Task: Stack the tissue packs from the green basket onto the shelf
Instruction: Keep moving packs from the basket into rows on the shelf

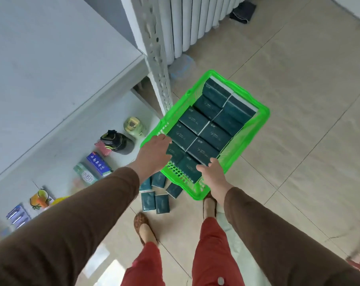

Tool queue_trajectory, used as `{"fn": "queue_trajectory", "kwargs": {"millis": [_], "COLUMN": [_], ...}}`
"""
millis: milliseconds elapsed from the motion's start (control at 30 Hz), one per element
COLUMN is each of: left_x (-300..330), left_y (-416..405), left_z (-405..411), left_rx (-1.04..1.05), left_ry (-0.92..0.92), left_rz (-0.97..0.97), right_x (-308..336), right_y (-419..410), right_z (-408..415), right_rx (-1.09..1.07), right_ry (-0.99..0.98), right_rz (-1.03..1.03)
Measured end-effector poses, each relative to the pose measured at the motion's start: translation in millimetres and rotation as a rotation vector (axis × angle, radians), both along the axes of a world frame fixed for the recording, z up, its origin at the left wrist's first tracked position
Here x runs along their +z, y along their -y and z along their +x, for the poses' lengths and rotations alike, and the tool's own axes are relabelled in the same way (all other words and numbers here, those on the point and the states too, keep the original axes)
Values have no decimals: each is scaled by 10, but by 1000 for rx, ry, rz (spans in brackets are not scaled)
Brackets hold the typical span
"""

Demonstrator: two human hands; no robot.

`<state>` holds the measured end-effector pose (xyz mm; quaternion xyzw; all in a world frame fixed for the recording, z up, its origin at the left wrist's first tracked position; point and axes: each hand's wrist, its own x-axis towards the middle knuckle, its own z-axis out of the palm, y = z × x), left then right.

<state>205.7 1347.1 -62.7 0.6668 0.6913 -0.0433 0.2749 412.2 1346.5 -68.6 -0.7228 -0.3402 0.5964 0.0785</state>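
Note:
A bright green plastic basket (255, 129) is in the middle of the view, packed with several dark green tissue packs (214, 135) in two rows. My left hand (154, 151) grips the basket's left rim, with its fingers reaching over onto the packs. At the near corner, my right hand (213, 176) holds the rim. The basket seems to be held above the floor. Several more tissue packs (155, 200) lie loose on the tiles under its near end. The white shelf (51, 65) is to the left.
A lower shelf board (76, 141) carries a pale green flask (133, 125), a dark bottle (117, 142), a blue box (98, 164) and other small goods. A perforated white shelf post (156, 56) stands beside the basket. A radiator (193, 21) is behind. My feet are on the tiled floor (298, 100).

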Motion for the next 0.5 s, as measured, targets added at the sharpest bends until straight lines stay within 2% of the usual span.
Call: {"fn": "queue_trajectory", "kwargs": {"millis": [133,233,333,433,500], "left_x": [-653,-1073,-1397,-1614,-1682], "left_y": [-514,-814,-1031,-1127,-1111], "left_z": [159,214,250,261,241], "left_rx": [-23,-128,-268,-313,-342], "left_ry": [-104,-212,-324,-373,-416], "left_rz": [-50,-46,-32,31,72], "right_x": [-633,-1042,-1328,-1556,-1609], "right_y": [-357,-571,-664,-684,-747], "right_z": [73,47,48,43,3], "right_rx": [-125,-221,-202,-210,-248], "right_ry": [29,23,3,-36,41], "right_rz": [-165,-246,-338,-405,-417]}}
